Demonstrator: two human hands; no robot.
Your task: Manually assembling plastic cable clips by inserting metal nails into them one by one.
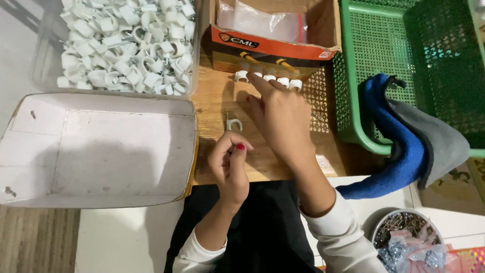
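Curled loosely into a half fist, our left hand rests on the bare wooden board with its red-painted thumbnail up; we cannot tell whether anything is pinched inside it. Just beyond its fingertips, a single white plastic cable clip with a nail lies alone on the wood, close to the hand but not clearly touching it.

Our right hand crosses above the left, palm down and fingers spread, gripping nothing. Its forefinger reaches forward onto a short row of white plastic cable clips lined up side by side along the front wall of an orange and black cardboard box. That box stands open, with a clear plastic zip bag with a red strip lying inside.

To our left, close by, sits a large shallow white cardboard tray, with a nail or two loose in it. Beyond it, a clear plastic tub is heaped with many more of the same white clips.

To our right, a green perforated plastic basket holds a smaller dark green basket, and a blue and grey folded cloth hangs over its near rim. Nearest us on the right, a round metal bowl of small nails shows at the lower edge, with small clear packets lying on it.
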